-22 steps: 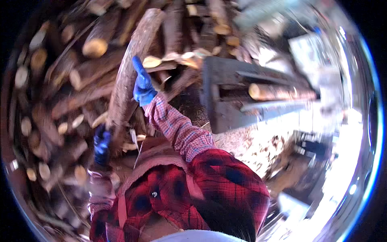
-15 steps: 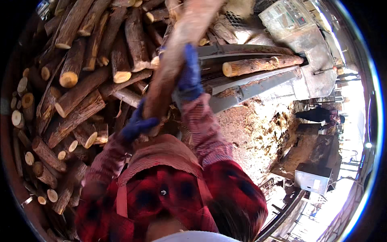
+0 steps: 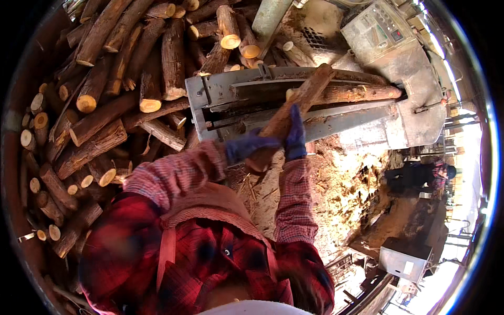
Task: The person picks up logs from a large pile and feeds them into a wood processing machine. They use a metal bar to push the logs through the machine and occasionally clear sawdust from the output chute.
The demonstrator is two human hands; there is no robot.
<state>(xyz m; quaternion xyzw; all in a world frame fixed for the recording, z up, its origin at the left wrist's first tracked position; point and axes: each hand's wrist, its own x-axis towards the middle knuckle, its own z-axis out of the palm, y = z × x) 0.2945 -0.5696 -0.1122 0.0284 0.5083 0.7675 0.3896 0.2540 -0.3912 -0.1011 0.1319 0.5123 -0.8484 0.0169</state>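
A bark-covered log (image 3: 291, 113) is held in both my gloved hands, slanting over the near rail of a metal feed trough (image 3: 231, 137). My left hand (image 3: 251, 146), in a blue glove, is closed around its near end. Further up the log, my right hand (image 3: 295, 131) grips its right side, also in a blue glove. The log's far end crosses above another log (image 3: 357, 94) that lies in the trough and points into the machine (image 3: 417, 110). Part of that second log is hidden behind the one I hold.
A large pile of cut logs (image 3: 94, 131) fills the left side and the back. On the machine stands a control panel (image 3: 380, 29). Wood chips and bark (image 3: 341, 178) cover the ground at the right. A person (image 3: 420, 176) and a metal box (image 3: 404, 260) are further right.
The log in my hands has swung right and come down from over the pile to above the trough. Both hands moved right with it. The trough's left end now shows.
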